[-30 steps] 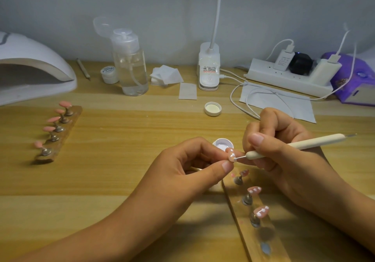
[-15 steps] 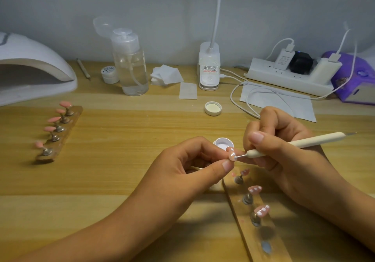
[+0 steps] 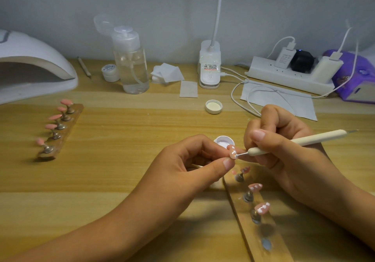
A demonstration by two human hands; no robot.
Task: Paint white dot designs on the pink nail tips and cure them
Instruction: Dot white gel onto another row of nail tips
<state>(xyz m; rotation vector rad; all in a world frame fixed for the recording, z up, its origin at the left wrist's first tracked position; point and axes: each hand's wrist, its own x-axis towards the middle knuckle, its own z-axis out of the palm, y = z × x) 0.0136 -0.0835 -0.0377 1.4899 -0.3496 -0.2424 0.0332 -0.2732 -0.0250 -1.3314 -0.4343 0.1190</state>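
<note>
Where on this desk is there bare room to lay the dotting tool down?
Widest bare wood lies mid-desk, between the left nail stand, the loose cap and the left hand. Crowded: the back row from pump bottle to power strip, and around the right nail stand.

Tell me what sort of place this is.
Probably a home nail-art desk: a white curing lamp at the left, pink nail tips on wooden holders, and a dotting tool in the right hand.
</note>
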